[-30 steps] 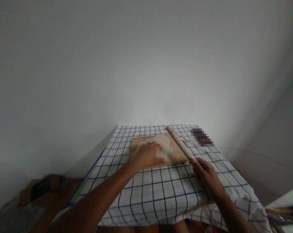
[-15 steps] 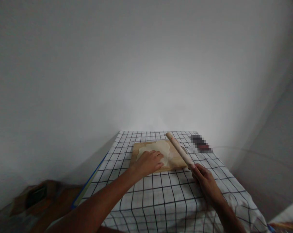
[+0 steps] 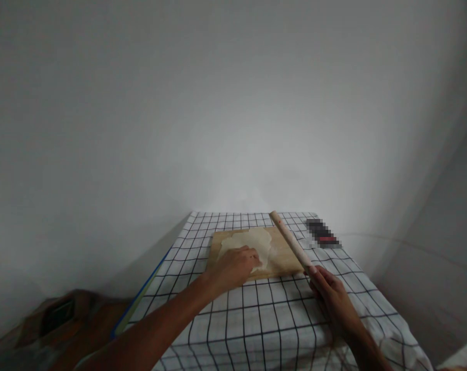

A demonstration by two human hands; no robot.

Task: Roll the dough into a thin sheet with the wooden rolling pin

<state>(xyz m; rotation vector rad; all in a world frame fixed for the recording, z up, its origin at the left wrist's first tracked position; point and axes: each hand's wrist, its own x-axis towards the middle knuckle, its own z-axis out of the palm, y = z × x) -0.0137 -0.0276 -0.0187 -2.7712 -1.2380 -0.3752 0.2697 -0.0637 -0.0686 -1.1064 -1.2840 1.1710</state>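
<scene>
A thin, uneven sheet of dough (image 3: 256, 238) lies flat on a wooden board (image 3: 285, 263). My left hand (image 3: 237, 264) is over the near part of the dough, its fingers curled and closed at the sheet; the fingertips are partly hidden. My right hand (image 3: 332, 288) grips the near end of a wooden rolling pin (image 3: 291, 241). The pin is tilted, its far end pointing forward and to the left, above the board's right side. A small red mark shows near that far end.
A white tablecloth with dark checks (image 3: 256, 309) covers the table. A blurred-out dark and red item (image 3: 322, 234) lies at the back right. Pale walls (image 3: 233, 129) stand behind and to the right. A cardboard box (image 3: 59, 314) is low at the left.
My left hand's fingers have curled in from a flatter, more spread pose, and the hand has drawn slightly nearer. The rolling pin and my right hand have shifted slightly right.
</scene>
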